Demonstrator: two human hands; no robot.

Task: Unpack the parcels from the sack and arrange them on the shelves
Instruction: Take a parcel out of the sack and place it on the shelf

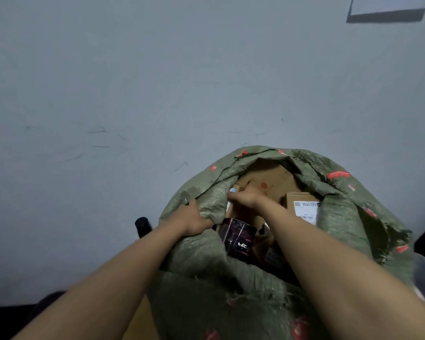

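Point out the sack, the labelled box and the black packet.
sack (349,217), head view, right wall.
labelled box (304,209), head view, white label.
black packet (238,238), head view, printed front.

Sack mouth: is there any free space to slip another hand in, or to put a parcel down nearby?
The sack mouth is crowded: right hand, black packet and labelled box fill it. The bare grey floor left of and beyond the sack is free.

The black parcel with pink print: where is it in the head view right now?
The black parcel sits inside the green sack's mouth, low centre, between both forearms, just right of the left hand gripping the rim.
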